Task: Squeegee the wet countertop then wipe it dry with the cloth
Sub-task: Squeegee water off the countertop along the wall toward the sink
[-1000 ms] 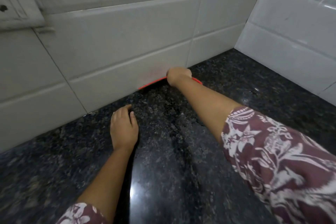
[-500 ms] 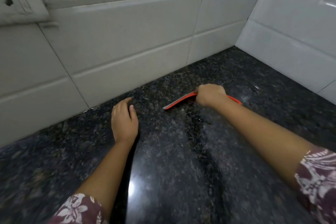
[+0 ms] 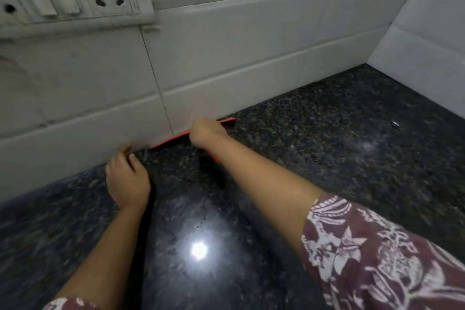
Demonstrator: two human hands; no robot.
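Glossy speckled dark stone countertop, smooth white glazed wall tiles, patterned cloth sleeve

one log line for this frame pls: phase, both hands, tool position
phase: squeegee pass | right hand: gripping red squeegee, blade at wall base | left hand: flat on countertop, empty | cloth: not in view

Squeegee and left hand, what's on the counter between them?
Nothing: in the head view only bare dark countertop separates the squeegee from the left hand.
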